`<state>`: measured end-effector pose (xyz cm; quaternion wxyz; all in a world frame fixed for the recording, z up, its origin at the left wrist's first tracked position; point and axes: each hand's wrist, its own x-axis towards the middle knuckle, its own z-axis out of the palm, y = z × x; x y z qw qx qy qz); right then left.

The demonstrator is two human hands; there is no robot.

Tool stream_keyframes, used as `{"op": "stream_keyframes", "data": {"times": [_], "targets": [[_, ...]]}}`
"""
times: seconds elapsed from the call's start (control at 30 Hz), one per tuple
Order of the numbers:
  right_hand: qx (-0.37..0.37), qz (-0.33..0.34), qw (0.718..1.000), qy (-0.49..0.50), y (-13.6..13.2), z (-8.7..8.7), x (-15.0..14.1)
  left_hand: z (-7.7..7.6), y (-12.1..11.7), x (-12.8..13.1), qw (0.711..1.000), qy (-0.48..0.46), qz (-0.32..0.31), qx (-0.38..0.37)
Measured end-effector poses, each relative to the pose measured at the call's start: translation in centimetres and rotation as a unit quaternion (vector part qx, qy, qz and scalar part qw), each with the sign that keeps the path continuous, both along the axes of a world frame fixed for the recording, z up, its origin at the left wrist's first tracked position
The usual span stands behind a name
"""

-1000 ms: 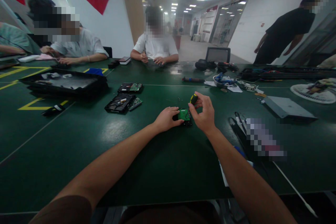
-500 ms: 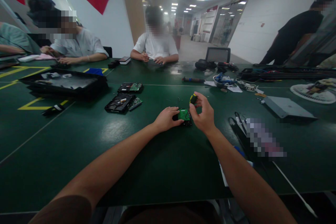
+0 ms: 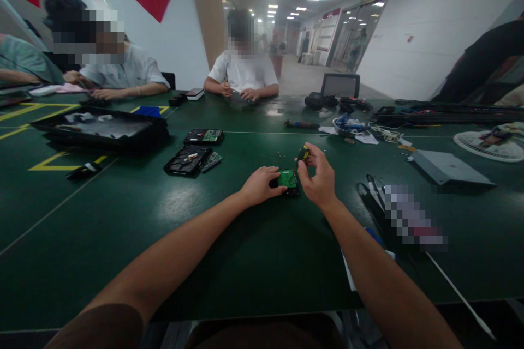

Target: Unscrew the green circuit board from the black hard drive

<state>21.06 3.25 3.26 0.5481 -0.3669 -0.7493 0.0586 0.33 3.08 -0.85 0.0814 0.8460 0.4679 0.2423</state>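
Observation:
A small hard drive (image 3: 292,192) lies on the table with its green circuit board (image 3: 285,176) facing up. My left hand (image 3: 261,184) grips it from the left, fingers along the far edge and thumb on the near side. In my right hand (image 3: 318,179) is a screwdriver (image 3: 303,154) with a yellow and black handle, pinched between thumb and fingers. Its shaft slants down to the board's right part; whether the tip sits in a screw is too small to tell. Tiny bits that look like screws (image 3: 280,154) lie just beyond the drive.
Left of my hands are a drive with a loose board (image 3: 187,160) and another drive (image 3: 203,136). A large black tray (image 3: 98,126) stands farther left. On the right are a grey metal box (image 3: 450,168) and a bowl of blue scraps (image 3: 347,124). Co-workers sit across the table.
The screwdriver's handle and my right hand have shifted very slightly to the right. My left hand and the drive stay put. A person in black at the far right has moved rightward, partly out of view.

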Motion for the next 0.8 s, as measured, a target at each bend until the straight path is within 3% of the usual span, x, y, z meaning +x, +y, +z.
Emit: {"op": "stream_keyframes", "data": {"times": [0.8], "targets": [[-0.002,-0.009,1.000,0.009,0.22,-0.29,0.14,0.04,-0.01,0.11,1.000,0.000,0.003,-0.004]]}}
